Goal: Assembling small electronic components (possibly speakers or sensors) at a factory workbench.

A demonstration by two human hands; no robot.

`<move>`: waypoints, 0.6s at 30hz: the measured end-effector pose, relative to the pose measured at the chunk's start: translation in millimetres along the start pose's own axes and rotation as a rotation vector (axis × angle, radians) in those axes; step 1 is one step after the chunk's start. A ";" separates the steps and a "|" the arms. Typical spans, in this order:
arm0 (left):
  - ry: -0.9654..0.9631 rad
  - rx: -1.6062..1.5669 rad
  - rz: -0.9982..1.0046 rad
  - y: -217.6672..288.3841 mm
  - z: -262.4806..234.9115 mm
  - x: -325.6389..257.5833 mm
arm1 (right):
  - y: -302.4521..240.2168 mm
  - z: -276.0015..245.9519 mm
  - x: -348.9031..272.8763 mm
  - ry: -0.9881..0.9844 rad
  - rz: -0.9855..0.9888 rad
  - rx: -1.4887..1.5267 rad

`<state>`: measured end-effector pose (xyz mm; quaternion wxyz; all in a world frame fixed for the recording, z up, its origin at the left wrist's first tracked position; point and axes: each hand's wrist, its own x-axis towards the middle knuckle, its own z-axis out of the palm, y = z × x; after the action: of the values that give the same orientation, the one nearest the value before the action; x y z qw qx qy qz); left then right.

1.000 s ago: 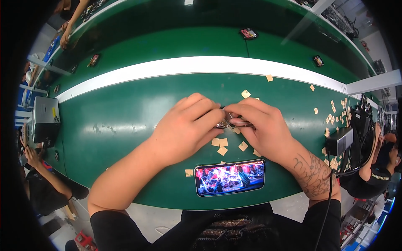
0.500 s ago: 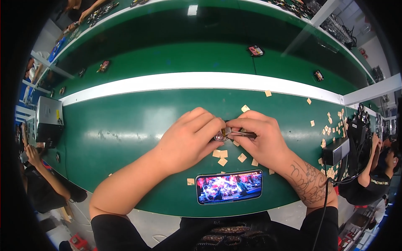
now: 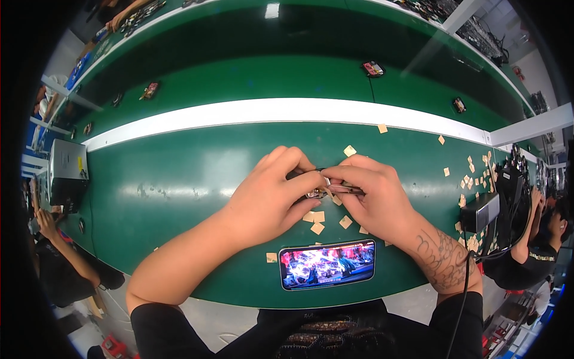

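Seen from above, two bare hands meet at the middle of a green desk. The left hand is curled around a small metallic part, mostly hidden under its fingers. The right hand pinches slim metal tweezers whose tips meet that part. Small tan paper squares lie scattered beneath and to the right. A phone with a bright screen lies flat near the desk's front edge. The likely risks: the tiny part could slip from the tight pinch and vanish among the scraps, or the tweezer tips could skid and scratch it.
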<state>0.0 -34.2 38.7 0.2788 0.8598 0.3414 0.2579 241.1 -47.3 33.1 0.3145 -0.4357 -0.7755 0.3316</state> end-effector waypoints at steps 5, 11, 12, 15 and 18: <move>-0.024 -0.100 -0.050 2.6 0.9 4.0 | 6.3 -4.5 1.9 -0.043 0.000 0.026; -0.042 -0.148 -0.119 5.2 0.8 10.7 | 9.5 -6.5 4.4 -0.055 -0.018 0.045; -0.045 -0.163 -0.147 6.4 0.9 10.6 | 9.1 -7.1 4.7 -0.057 -0.029 0.030; 0.041 -0.269 -0.240 5.4 6.2 10.1 | 7.0 -7.4 4.7 -0.065 -0.032 0.005; 0.018 -0.216 -0.154 1.9 2.5 6.0 | 6.2 -5.2 2.7 -0.053 -0.016 0.016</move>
<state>6.2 -31.8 39.7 0.3857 0.7937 0.3789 0.2788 246.9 -41.1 31.7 0.2998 -0.4179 -0.7844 0.3467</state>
